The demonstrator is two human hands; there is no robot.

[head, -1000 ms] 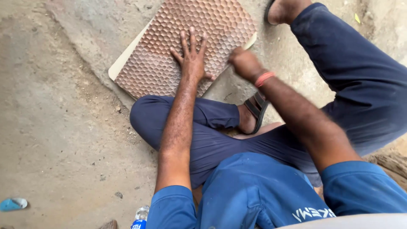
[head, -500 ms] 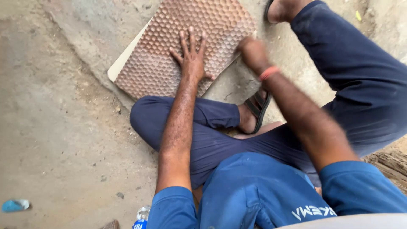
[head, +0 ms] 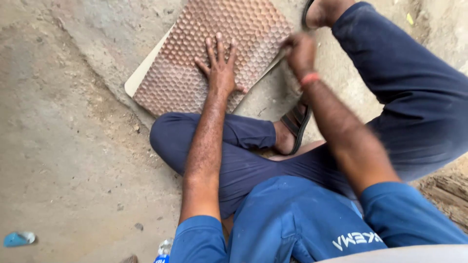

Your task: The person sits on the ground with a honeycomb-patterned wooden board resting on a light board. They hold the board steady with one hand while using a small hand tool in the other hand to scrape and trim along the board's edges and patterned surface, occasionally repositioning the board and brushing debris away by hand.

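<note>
A brown slab with a raised honeycomb pattern lies on the dirt ground in front of me, on top of a cream board that shows along its left edge. My left hand rests flat on the slab near its lower edge, fingers spread. My right hand is at the slab's right edge, blurred with motion. Its fingers look curled, and I cannot tell whether anything is in them. An orange band circles that wrist.
I sit on the ground with my legs in dark blue trousers folded around the slab. A sandalled foot lies just below the slab and another is at the top. A blue scrap, a bottle top and rough wood lie nearby.
My right hand has moved up along the slab's right edge, away from me. The left hand has stayed flat on the slab.
</note>
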